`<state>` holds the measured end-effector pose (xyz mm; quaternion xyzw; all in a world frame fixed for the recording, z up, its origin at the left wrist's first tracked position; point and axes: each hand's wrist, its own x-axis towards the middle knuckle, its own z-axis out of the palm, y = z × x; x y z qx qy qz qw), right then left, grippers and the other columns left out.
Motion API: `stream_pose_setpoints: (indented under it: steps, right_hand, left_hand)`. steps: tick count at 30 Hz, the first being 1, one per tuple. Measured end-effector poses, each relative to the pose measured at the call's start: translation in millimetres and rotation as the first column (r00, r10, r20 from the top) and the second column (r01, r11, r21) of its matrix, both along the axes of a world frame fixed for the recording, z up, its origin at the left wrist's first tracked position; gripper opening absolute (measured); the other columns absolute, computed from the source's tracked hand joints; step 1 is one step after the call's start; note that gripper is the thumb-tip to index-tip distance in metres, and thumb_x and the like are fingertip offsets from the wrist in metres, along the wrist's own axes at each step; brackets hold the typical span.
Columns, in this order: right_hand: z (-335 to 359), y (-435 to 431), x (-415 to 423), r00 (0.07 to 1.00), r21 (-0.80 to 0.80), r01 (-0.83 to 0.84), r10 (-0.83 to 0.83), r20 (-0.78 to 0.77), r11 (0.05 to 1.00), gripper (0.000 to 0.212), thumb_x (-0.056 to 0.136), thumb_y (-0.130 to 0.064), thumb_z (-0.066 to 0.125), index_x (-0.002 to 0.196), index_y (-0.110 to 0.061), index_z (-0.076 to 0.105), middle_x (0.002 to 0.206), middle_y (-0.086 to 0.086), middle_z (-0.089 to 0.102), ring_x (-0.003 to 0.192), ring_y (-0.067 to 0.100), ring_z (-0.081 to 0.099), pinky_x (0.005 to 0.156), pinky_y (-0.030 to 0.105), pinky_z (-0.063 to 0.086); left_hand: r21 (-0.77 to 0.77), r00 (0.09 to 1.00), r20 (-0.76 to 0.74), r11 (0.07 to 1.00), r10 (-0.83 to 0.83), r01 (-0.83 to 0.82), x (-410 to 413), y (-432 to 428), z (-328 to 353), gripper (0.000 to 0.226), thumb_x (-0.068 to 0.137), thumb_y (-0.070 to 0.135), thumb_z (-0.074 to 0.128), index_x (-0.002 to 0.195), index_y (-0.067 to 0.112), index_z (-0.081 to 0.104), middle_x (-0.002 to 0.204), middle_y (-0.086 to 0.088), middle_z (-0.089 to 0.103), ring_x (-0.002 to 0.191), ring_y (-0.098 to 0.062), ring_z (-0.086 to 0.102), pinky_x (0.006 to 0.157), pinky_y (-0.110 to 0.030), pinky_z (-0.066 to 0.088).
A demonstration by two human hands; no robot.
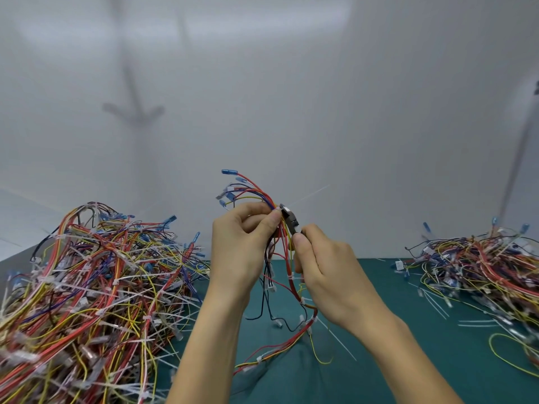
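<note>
My left hand (239, 246) pinches the wire bundle (289, 275), my right hand (323, 263) grips cutters (288, 216); both are raised over the green mat (408, 360), between the left pile (96, 287) and the right pile (481, 266).

left grip (243, 243) fingers curled, pinching | right grip (322, 259) curled, just beside

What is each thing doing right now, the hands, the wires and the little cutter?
left hand: pinches the wire bundle, raised.
right hand: grips the cutters.
wire bundle: held up, lower wires hanging down.
cutters: tip at the bundle; open or closed unclear.
left pile: tangled heap, lying loose.
right pile: tangled heap, lying loose.
green mat: flat, white tie bits scattered on it.
</note>
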<state>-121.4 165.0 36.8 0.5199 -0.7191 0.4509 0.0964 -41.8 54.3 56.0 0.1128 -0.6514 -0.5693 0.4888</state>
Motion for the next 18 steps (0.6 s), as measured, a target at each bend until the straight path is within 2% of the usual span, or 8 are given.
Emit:
stream_pose_setpoints:
  steps: [5, 8, 13, 18]
  right_hand:
    - [-2.5, -1.0, -1.3, 0.996, 0.008, 0.034, -0.033, -0.078, 0.999, 0.033, 0.098, -0.047, 0.023, 0.083, -0.024, 0.041, 0.061, -0.007, 0.046, 0.06, 0.022, 0.046, 0.059, 0.036, 0.031]
    - [-3.5, -1.2, -1.9, 0.992, 0.007, 0.06, -0.059, -0.111, 0.998, 0.032, 0.097, -0.048, 0.021, 0.083, -0.025, 0.039, 0.06, -0.009, 0.042, 0.058, 0.018, 0.043, 0.06, 0.035, 0.026]
    - [-2.6, -0.9, -2.2, 0.991, 0.017, 0.067, -0.065, -0.121, 0.998, 0.031, 0.097, -0.046, 0.02, 0.082, -0.025, 0.037, 0.061, -0.009, 0.041, 0.06, 0.022, 0.044, 0.06, 0.035, 0.026]
    - [0.9, 2.6, -5.9, 0.993, 0.038, 0.057, -0.053, -0.107, 0.998, 0.029, 0.101, -0.04, 0.026, 0.084, -0.023, 0.042, 0.06, -0.008, 0.042, 0.058, 0.016, 0.042, 0.06, 0.034, 0.026]
  left_hand:
    - [-0.025, 0.998, 0.019, 0.998, 0.063, -0.063, -0.9, 0.7, -1.3, 0.007, 0.089, 0.014, 0.07, 0.092, 0.008, 0.07, 0.079, -0.004, 0.077, 0.079, -0.02, 0.074, 0.077, -0.029, 0.058]
    - [-0.025, 0.995, 0.019, 0.995, 0.099, -0.099, -3.1, 3.4, -2.1, 0.006, 0.089, 0.017, 0.071, 0.091, 0.011, 0.071, 0.079, -0.002, 0.077, 0.08, -0.02, 0.074, 0.082, -0.036, 0.057]
    - [-0.031, 0.991, 0.003, 0.991, 0.133, -0.133, -6.4, 7.6, -1.6, 0.004, 0.088, 0.018, 0.072, 0.089, 0.015, 0.07, 0.078, 0.001, 0.077, 0.082, -0.015, 0.074, 0.085, -0.038, 0.057]
    - [-0.074, 0.989, 0.007, 0.986, 0.149, -0.148, -6.7, 8.0, -2.4, 0.004, 0.088, 0.019, 0.072, 0.087, 0.016, 0.07, 0.075, 0.001, 0.076, 0.075, -0.013, 0.073, 0.078, -0.032, 0.057]
